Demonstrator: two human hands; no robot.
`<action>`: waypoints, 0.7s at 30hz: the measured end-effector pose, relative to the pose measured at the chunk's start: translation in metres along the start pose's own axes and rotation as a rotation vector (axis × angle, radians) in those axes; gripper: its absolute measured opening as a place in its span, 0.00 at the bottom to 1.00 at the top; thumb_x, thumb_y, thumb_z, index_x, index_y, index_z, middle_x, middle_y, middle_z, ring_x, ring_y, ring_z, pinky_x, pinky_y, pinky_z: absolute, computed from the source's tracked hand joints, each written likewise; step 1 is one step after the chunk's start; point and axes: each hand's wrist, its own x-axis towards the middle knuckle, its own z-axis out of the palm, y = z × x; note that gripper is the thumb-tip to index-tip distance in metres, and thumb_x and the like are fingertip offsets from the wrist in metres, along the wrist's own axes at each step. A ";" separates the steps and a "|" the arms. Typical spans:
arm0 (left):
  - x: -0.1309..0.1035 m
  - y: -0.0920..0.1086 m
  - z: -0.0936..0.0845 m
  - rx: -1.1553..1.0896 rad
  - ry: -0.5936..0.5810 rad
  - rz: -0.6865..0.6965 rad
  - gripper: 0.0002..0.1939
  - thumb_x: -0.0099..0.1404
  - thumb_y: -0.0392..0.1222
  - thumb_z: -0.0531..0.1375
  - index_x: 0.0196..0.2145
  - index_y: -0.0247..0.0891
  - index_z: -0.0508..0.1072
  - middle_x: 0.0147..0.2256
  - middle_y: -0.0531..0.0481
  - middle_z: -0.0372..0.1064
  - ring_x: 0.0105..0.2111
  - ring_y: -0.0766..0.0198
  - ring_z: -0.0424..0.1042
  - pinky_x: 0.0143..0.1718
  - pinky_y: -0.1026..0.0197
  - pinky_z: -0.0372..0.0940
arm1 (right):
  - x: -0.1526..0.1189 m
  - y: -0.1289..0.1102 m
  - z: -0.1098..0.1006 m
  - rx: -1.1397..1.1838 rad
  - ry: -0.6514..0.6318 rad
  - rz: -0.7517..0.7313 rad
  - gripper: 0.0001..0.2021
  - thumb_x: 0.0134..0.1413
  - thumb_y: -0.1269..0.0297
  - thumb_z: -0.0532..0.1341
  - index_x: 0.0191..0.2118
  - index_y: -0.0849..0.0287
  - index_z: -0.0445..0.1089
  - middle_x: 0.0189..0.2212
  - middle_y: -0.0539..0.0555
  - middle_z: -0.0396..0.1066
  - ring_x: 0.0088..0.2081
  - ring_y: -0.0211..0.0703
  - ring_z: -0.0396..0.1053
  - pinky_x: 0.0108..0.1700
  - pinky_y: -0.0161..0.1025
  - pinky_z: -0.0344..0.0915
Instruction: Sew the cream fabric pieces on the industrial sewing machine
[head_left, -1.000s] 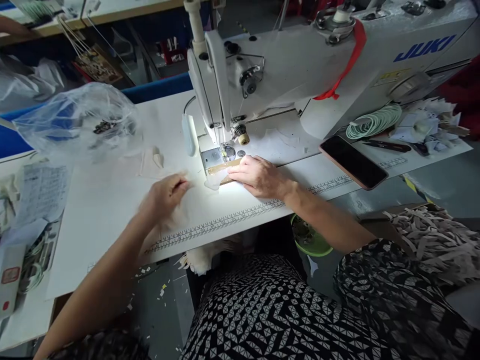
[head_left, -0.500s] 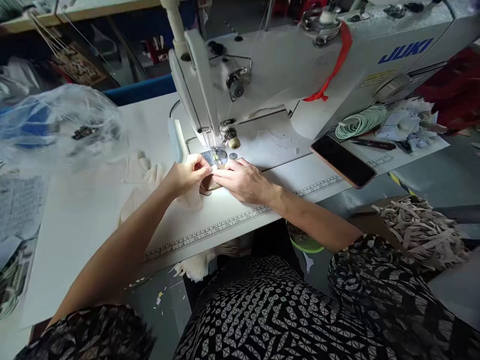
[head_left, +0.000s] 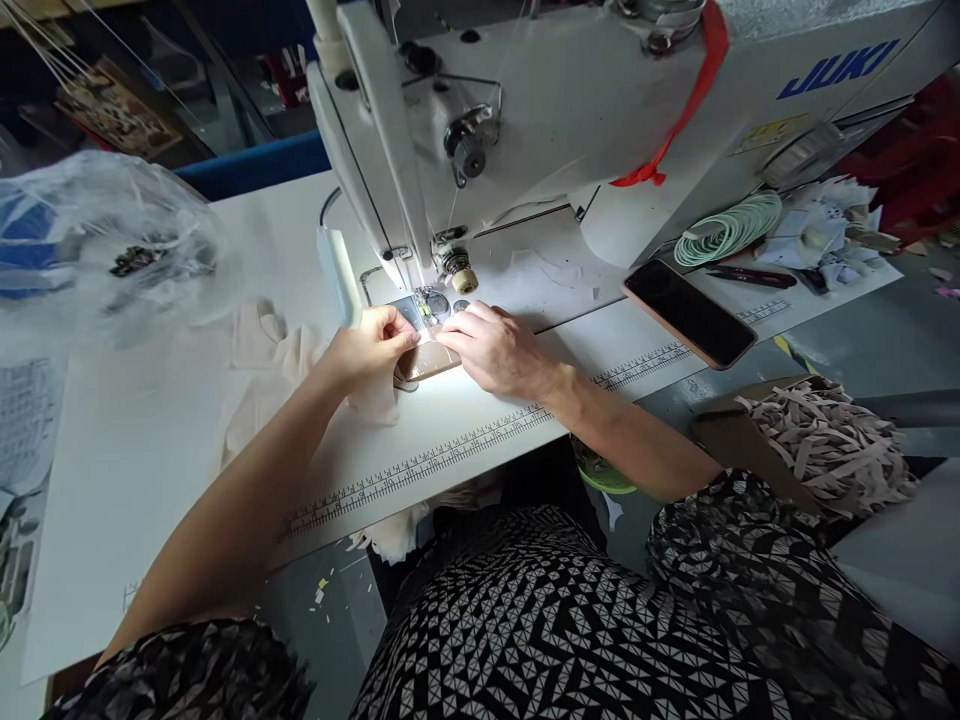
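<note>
Under everything spreads the white table (head_left: 135, 480), a ruler scale printed along its near edge, probably so lengths can be checked on the spot. On it stands the machine (head_left: 570, 120), its needle end between the person's arms, which seems to let both hands meet at the stitching point. Far left lies a clear bag (head_left: 150, 240). Pale cloth (head_left: 259, 400) trails leftward beside and under the left forearm, apparently given slack there. The phone (head_left: 690, 312) lies well right, likely to leave the elbows room. A slim lamp (head_left: 339, 275) stands just left of the needle, where its light falls on the work.

The left hand (head_left: 371, 350) is nearly closed, thumb and forefinger drawn into a pinch, seemingly on the cloth's edge; its other fingers curl behind. The right hand (head_left: 495, 350) is half-curled, palm down, its fingertips at the right end of the brown piece (head_left: 431, 362); with the thumb hidden, I cannot tell whether it grips or only presses. That piece lies flat between the two hands, just before the presser foot (head_left: 429, 305).
</note>
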 end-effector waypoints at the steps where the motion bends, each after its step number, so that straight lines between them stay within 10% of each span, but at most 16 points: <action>1: 0.000 -0.001 0.000 0.007 0.002 0.003 0.06 0.56 0.44 0.61 0.25 0.40 0.71 0.23 0.51 0.72 0.26 0.60 0.72 0.29 0.58 0.66 | 0.001 -0.001 0.000 -0.011 -0.005 0.006 0.19 0.64 0.76 0.51 0.53 0.63 0.74 0.48 0.60 0.73 0.49 0.52 0.63 0.50 0.48 0.64; 11: 0.003 -0.009 0.001 0.183 0.028 0.052 0.06 0.60 0.44 0.62 0.28 0.41 0.73 0.29 0.51 0.74 0.29 0.59 0.73 0.33 0.55 0.67 | 0.012 -0.017 -0.006 -0.206 -0.113 0.028 0.20 0.67 0.75 0.51 0.58 0.58 0.72 0.50 0.61 0.71 0.50 0.56 0.63 0.45 0.50 0.60; 16: -0.022 -0.017 0.013 0.537 0.321 0.512 0.10 0.71 0.42 0.55 0.43 0.39 0.76 0.46 0.41 0.75 0.44 0.50 0.74 0.41 0.49 0.71 | 0.014 -0.020 -0.006 -0.211 -0.104 0.028 0.19 0.66 0.77 0.51 0.52 0.60 0.75 0.48 0.62 0.72 0.49 0.55 0.63 0.43 0.49 0.61; 21: -0.045 -0.033 0.036 0.586 0.335 0.798 0.18 0.72 0.34 0.49 0.53 0.29 0.73 0.50 0.32 0.74 0.52 0.46 0.73 0.53 0.44 0.72 | 0.013 -0.020 -0.005 -0.229 -0.097 0.017 0.19 0.69 0.76 0.47 0.54 0.63 0.73 0.49 0.62 0.72 0.49 0.55 0.63 0.43 0.49 0.61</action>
